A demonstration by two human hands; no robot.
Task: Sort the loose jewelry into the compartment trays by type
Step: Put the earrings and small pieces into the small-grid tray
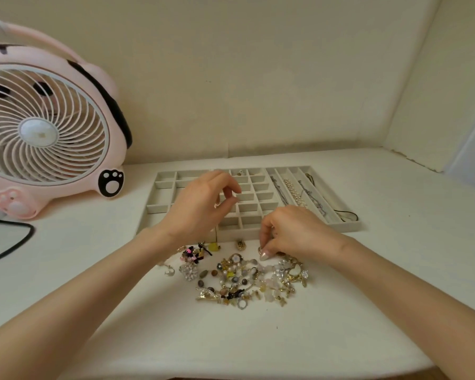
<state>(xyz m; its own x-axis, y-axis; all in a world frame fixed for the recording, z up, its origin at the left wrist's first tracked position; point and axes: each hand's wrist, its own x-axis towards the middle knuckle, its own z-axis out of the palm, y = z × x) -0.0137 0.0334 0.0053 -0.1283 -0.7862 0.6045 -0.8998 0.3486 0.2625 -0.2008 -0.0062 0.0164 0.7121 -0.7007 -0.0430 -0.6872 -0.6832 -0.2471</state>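
My right hand (291,231) pinches a gold ring (259,249) at the jewelry pile (244,275) edge — I'd lift straight up, avoiding snags; left hand (203,204) curls over the compartment tray (350,225), contents unclear.

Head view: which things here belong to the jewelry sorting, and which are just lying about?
Part of the job: loose jewelry pile; compartment tray; necklaces already in its long slots; left hand over the tray; right hand pinching a small piece at the pile's edge.

Lying about: pink fan; its black cable.
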